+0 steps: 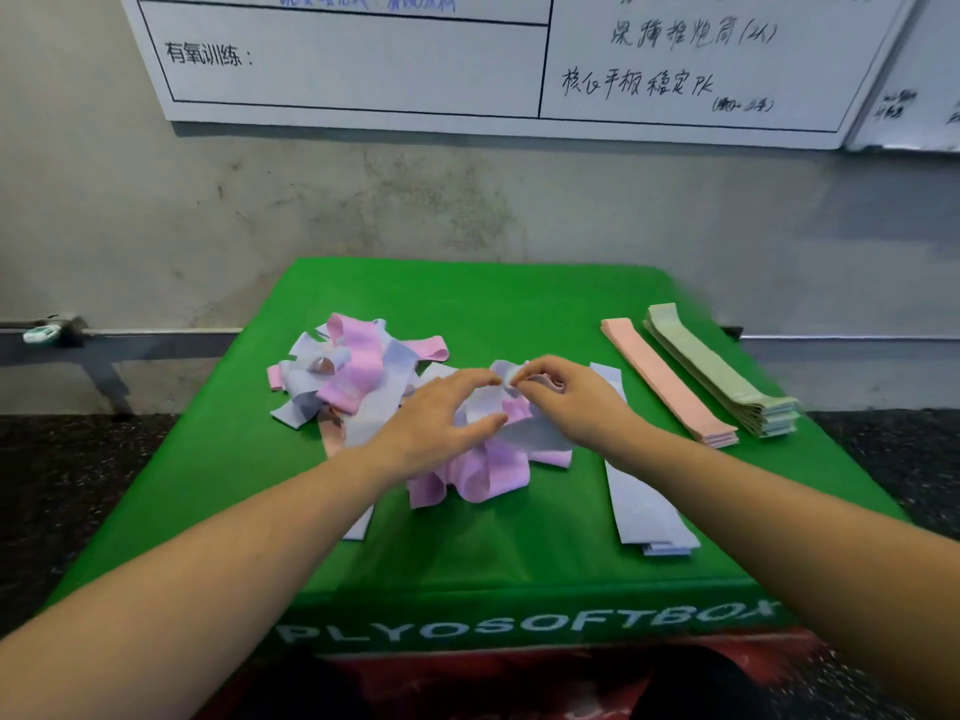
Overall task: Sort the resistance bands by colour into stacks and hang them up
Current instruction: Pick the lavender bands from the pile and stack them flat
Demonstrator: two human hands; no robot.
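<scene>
A jumbled heap of pink and pale lavender resistance bands (358, 376) lies in the middle of the green soft box (467, 563). My right hand (566, 402) pinches the end of a lavender band (530, 433) at the heap's right side. My left hand (441, 413) rests on the heap beside it, fingers spread and slightly bent over the bands. To the right lie three flat stacks: lavender (644, 501), salmon pink (670, 387) and pale green (722, 371).
The box stands against a grey wall with a whiteboard (363, 59) hung above. A metal rail (130, 335) runs along the wall at the left. Dark speckled floor surrounds the box. A red block (519, 678) sits under the green top.
</scene>
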